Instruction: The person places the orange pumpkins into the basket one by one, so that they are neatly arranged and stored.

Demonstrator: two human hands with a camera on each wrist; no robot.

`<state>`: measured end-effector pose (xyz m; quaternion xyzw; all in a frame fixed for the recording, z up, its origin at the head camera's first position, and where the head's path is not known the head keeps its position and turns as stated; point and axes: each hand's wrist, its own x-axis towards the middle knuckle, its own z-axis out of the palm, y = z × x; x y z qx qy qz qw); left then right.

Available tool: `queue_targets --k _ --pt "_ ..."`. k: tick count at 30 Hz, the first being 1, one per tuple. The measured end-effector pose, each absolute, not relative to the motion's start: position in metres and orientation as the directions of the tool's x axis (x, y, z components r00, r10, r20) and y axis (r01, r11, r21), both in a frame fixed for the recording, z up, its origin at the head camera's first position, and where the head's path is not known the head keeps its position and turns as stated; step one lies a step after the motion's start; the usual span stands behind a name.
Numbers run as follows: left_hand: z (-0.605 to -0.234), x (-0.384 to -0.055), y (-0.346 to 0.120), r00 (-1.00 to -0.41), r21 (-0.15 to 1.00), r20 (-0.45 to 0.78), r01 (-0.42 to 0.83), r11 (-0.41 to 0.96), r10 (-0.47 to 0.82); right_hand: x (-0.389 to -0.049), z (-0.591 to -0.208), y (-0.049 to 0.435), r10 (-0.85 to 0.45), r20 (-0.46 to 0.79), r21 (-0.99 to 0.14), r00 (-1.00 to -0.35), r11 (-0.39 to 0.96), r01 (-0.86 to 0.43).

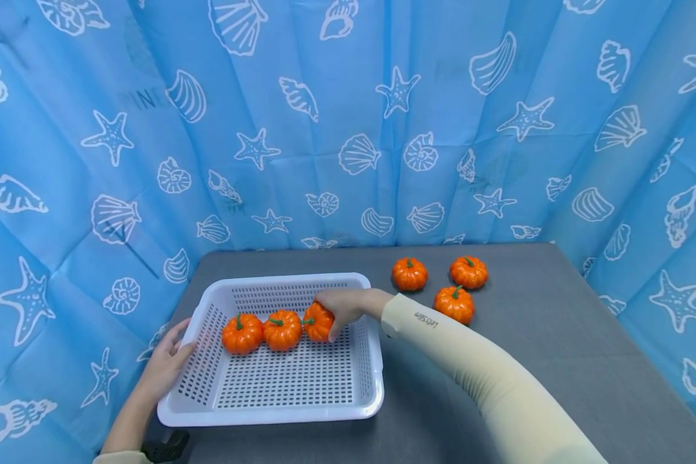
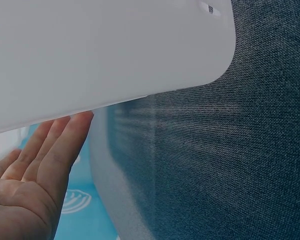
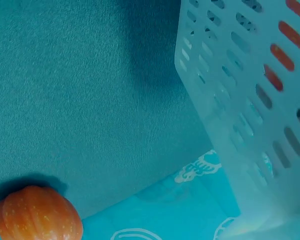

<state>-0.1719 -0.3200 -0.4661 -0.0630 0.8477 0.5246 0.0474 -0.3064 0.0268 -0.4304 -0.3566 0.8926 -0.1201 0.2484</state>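
Two pumpkins (image 1: 282,331) and a basket wall (image 1: 364,367) flank the pumpkin (image 1: 318,323) the right grip (image 1: 348,305) holds, left grip (image 1: 164,363) straight-fingered outside.

held pumpkin (image 1: 316,324): partly behind right fingers (image 1: 332,299) | right wrist view: loose pumpkin (image 3: 38,215) cropped | left wrist view: basket (image 2: 115,50) cropped

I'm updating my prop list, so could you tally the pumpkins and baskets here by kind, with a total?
Orange pumpkins: 6
White basket: 1
Total: 7
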Motion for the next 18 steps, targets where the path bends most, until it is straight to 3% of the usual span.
queue_targets --k 18 --pt "-0.4675 -0.1719 -0.3199 -0.989 0.883 -0.133 -0.145 0.447 -0.058 -0.3025 -0.4384 0.0207 -0.673 -0.377 -0.305 -0.636 0.739 -0.600"
